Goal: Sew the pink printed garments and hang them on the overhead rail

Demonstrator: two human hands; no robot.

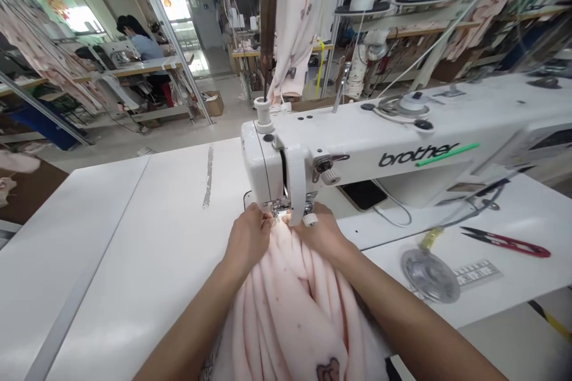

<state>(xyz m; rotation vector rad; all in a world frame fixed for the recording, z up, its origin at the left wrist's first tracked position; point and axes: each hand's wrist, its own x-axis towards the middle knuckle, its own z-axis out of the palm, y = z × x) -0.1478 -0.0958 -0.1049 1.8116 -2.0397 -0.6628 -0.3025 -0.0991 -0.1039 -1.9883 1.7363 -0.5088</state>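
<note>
Left hand has fingers pinching the pale-pink printed soft fabric at the white metal sewing machine; right hand half hidden, can't tell its grip; looks mid-job, dunno how much stitching's left.

Left of the left hand, the white tabletop gives a broad, flat way through. Straight ahead, the sewing machine walls off the route, and room at the presser foot is tight; exactly how little is hard to tell behind the fingers. Beneath the machine's arm, a low opening is partly taken by a phone and cable. Farther right, a clear round dish and red snips obstruct the tabletop. Pink cloth fills the near side.
</note>
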